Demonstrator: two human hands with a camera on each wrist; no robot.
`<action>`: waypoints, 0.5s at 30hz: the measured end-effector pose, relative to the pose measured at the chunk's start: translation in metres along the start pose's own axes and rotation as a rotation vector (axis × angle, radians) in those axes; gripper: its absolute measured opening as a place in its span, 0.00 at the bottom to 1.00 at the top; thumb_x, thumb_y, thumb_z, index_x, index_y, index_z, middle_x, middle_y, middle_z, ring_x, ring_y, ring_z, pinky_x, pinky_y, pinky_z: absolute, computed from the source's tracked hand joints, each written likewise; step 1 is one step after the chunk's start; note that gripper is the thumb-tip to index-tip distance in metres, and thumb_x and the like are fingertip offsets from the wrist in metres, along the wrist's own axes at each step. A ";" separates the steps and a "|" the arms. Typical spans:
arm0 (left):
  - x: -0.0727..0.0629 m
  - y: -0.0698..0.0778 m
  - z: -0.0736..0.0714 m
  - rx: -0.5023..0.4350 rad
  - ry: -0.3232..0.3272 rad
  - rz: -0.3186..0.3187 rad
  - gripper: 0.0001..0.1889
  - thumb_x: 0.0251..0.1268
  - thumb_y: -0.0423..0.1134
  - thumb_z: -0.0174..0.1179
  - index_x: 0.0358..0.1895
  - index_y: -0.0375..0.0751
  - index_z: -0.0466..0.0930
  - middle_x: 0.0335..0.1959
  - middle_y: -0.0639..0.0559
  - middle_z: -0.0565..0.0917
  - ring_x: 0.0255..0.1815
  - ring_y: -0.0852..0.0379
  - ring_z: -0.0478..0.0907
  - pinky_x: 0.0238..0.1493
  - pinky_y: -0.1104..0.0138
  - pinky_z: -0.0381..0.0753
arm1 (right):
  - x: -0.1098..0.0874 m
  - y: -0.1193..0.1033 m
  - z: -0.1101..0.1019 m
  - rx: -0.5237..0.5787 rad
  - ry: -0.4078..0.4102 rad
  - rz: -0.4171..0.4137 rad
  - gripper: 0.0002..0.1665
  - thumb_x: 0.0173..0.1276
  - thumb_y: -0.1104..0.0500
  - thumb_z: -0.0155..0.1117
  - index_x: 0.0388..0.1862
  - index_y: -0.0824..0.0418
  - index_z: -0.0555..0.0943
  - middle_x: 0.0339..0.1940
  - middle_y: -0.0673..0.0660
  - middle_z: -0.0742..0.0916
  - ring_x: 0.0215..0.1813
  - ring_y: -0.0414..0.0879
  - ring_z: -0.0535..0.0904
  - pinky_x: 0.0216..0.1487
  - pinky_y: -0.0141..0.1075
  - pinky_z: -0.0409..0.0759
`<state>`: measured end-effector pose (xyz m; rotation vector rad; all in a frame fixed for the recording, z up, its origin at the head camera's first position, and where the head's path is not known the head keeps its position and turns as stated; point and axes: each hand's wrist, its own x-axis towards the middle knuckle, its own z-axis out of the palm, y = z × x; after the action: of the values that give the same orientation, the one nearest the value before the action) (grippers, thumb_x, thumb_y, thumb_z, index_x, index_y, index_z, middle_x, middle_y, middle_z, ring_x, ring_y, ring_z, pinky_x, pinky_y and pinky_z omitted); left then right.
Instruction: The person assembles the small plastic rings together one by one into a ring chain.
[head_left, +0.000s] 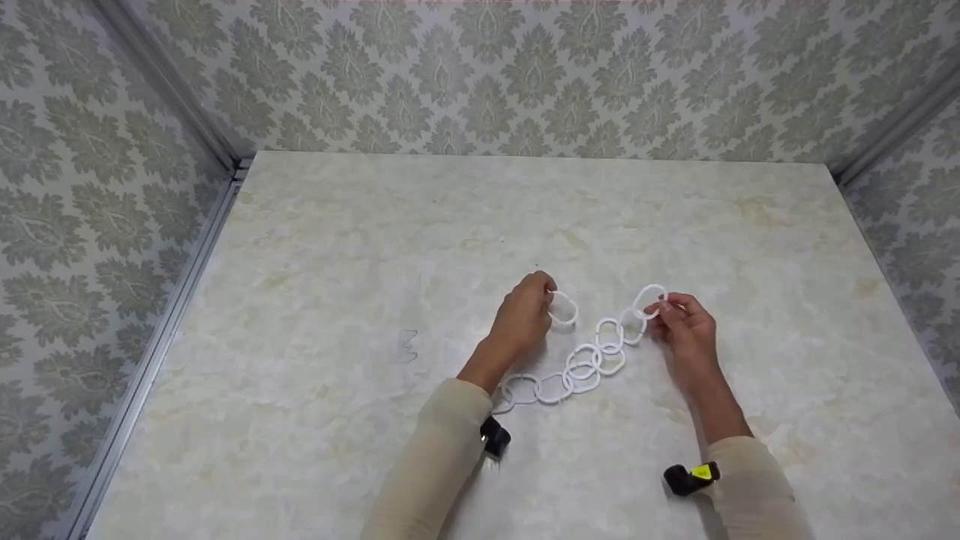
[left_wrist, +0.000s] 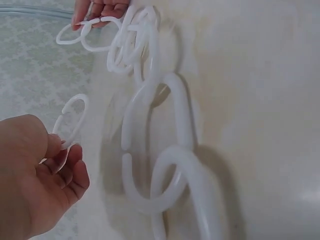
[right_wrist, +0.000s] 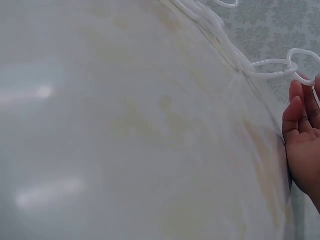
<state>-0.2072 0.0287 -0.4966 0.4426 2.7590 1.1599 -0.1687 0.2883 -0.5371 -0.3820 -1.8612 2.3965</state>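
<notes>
My left hand (head_left: 521,311) pinches a single loose white plastic ring (head_left: 564,308) between thumb and fingers. In the left wrist view, a small gap shows in that ring (left_wrist: 80,117). To the right, my right hand (head_left: 686,330) grips the end link (head_left: 651,301) of a chain of white oval rings. The chain (head_left: 553,388) runs from that hand down and left across the table, passing close under my left wrist, where its far end is partly hidden. Split gaps show in the chain's links (left_wrist: 127,150) too. The loose ring is apart from the chain.
A pale marbled table (head_left: 337,247) lies under both hands. Left of the hands is a small clear zigzag-edged piece (head_left: 407,346). Patterned walls (head_left: 487,82) stand behind and at both sides. Black wrist cameras (head_left: 690,478) sit by the sleeves.
</notes>
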 end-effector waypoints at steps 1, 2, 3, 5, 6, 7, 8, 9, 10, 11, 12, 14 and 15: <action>0.000 0.001 0.000 -0.006 0.004 0.006 0.09 0.78 0.31 0.48 0.54 0.38 0.75 0.50 0.45 0.82 0.47 0.51 0.78 0.55 0.58 0.80 | 0.000 0.000 0.000 -0.003 -0.007 0.005 0.05 0.76 0.58 0.60 0.46 0.56 0.75 0.31 0.46 0.89 0.30 0.37 0.81 0.32 0.27 0.78; 0.000 0.002 0.000 -0.017 0.005 0.010 0.09 0.79 0.32 0.49 0.54 0.38 0.75 0.49 0.45 0.82 0.47 0.51 0.78 0.55 0.58 0.80 | 0.000 0.000 0.001 -0.003 -0.012 0.007 0.07 0.77 0.57 0.60 0.48 0.57 0.74 0.30 0.46 0.89 0.29 0.37 0.81 0.30 0.28 0.77; 0.001 0.002 0.001 -0.029 0.006 0.016 0.09 0.79 0.32 0.49 0.53 0.37 0.75 0.49 0.45 0.83 0.47 0.51 0.78 0.55 0.58 0.80 | 0.000 0.000 0.001 -0.006 -0.018 0.007 0.08 0.77 0.56 0.59 0.48 0.57 0.73 0.29 0.46 0.89 0.28 0.38 0.81 0.29 0.28 0.77; 0.001 0.002 0.001 -0.050 0.014 0.030 0.08 0.79 0.33 0.49 0.53 0.37 0.75 0.47 0.44 0.84 0.45 0.53 0.78 0.53 0.58 0.80 | -0.001 0.000 0.001 -0.017 -0.023 0.004 0.08 0.77 0.56 0.59 0.49 0.56 0.72 0.29 0.46 0.88 0.26 0.38 0.80 0.28 0.28 0.77; 0.001 0.002 0.001 -0.058 0.020 0.036 0.08 0.79 0.33 0.50 0.52 0.37 0.75 0.46 0.44 0.84 0.44 0.53 0.78 0.53 0.58 0.81 | -0.001 0.000 0.001 -0.015 -0.024 0.000 0.08 0.77 0.57 0.60 0.49 0.56 0.73 0.29 0.47 0.88 0.27 0.38 0.80 0.29 0.28 0.77; 0.001 0.002 0.001 -0.063 0.028 0.039 0.07 0.79 0.34 0.50 0.52 0.38 0.75 0.45 0.45 0.85 0.44 0.53 0.78 0.52 0.59 0.81 | -0.001 0.000 0.001 -0.021 -0.020 -0.006 0.07 0.76 0.59 0.61 0.49 0.55 0.75 0.29 0.47 0.88 0.27 0.37 0.81 0.30 0.28 0.77; 0.001 0.002 0.001 -0.070 0.036 0.041 0.07 0.79 0.34 0.50 0.52 0.38 0.75 0.45 0.45 0.85 0.44 0.53 0.78 0.52 0.59 0.81 | -0.001 0.000 0.001 -0.022 -0.019 -0.011 0.06 0.75 0.60 0.62 0.48 0.55 0.77 0.29 0.47 0.88 0.29 0.37 0.81 0.31 0.27 0.78; 0.001 0.002 0.001 -0.074 0.046 0.043 0.08 0.79 0.34 0.50 0.52 0.38 0.75 0.45 0.44 0.85 0.44 0.53 0.79 0.52 0.59 0.81 | -0.001 0.001 0.001 -0.033 -0.017 -0.015 0.06 0.74 0.62 0.63 0.48 0.55 0.79 0.30 0.46 0.89 0.31 0.36 0.82 0.33 0.27 0.79; 0.002 0.002 0.001 -0.074 0.055 0.043 0.08 0.79 0.34 0.50 0.52 0.37 0.76 0.46 0.45 0.85 0.45 0.53 0.79 0.53 0.59 0.81 | -0.001 0.001 0.000 -0.051 -0.016 -0.017 0.07 0.73 0.64 0.64 0.48 0.57 0.81 0.31 0.46 0.89 0.33 0.36 0.83 0.34 0.26 0.80; 0.002 0.002 0.001 -0.077 0.061 0.040 0.08 0.80 0.33 0.49 0.53 0.38 0.76 0.47 0.45 0.85 0.47 0.52 0.80 0.55 0.59 0.81 | -0.001 0.001 0.000 -0.066 -0.019 -0.020 0.09 0.72 0.65 0.65 0.49 0.60 0.82 0.31 0.46 0.89 0.34 0.35 0.83 0.35 0.26 0.80; 0.003 0.003 0.001 -0.077 0.067 0.039 0.09 0.80 0.33 0.49 0.54 0.38 0.76 0.48 0.44 0.84 0.49 0.51 0.80 0.56 0.59 0.81 | -0.001 0.001 -0.001 -0.093 -0.022 -0.024 0.11 0.72 0.67 0.64 0.52 0.63 0.83 0.32 0.45 0.89 0.36 0.34 0.84 0.37 0.25 0.81; 0.003 0.004 0.001 -0.078 0.081 0.045 0.10 0.79 0.32 0.49 0.54 0.37 0.76 0.50 0.44 0.83 0.52 0.50 0.80 0.59 0.58 0.80 | 0.000 0.001 -0.002 -0.134 -0.038 -0.023 0.17 0.72 0.70 0.62 0.59 0.69 0.80 0.35 0.43 0.90 0.40 0.33 0.85 0.40 0.25 0.82; 0.003 0.005 0.001 -0.076 0.088 0.054 0.10 0.79 0.32 0.49 0.55 0.37 0.77 0.51 0.44 0.83 0.52 0.50 0.80 0.59 0.58 0.80 | 0.000 0.001 -0.003 -0.155 -0.048 -0.023 0.20 0.72 0.72 0.61 0.62 0.72 0.77 0.36 0.43 0.90 0.41 0.32 0.85 0.41 0.24 0.82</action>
<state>-0.2093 0.0334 -0.4940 0.4714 2.7812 1.3230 -0.1676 0.2907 -0.5385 -0.3150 -2.0678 2.2728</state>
